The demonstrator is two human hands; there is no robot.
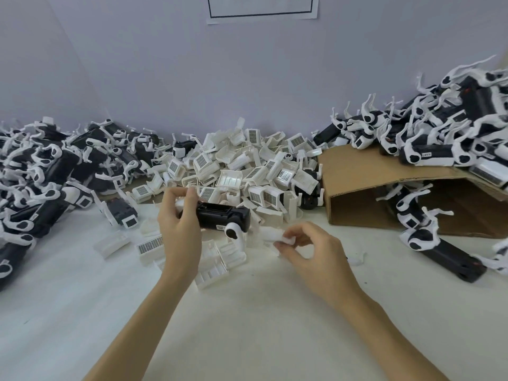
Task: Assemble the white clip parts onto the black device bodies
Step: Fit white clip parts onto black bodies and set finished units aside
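My left hand (178, 226) holds a black device body (220, 217) lying level above the white tabletop (247, 312), fingers curled over its left end. A white round-headed clip arm (235, 235) hangs from the body's near side. My right hand (305, 248), at about 3 o'clock from the body and just beside it, pinches a small white clip part (270, 234) between thumb and fingertips.

Under the hands, loose white housings (217, 259) lie scattered on the tabletop. From there toward 6 o'clock the surface is bare, crossed only by my forearms. At 12 o'clock a heap of white clip parts (242, 166) with grid-patterned faces banks up to the wall. At 9 o'clock a pile of black-and-white devices (41, 171) runs off the left edge. At 2 o'clock a tipped cardboard box (362, 188), its opening facing me, carries another mound of devices (439, 125); more spill out of it at 3 o'clock. A pale lilac wall (192, 72) closes the far side, with a sheet of paper (261, 9) fixed at the top.
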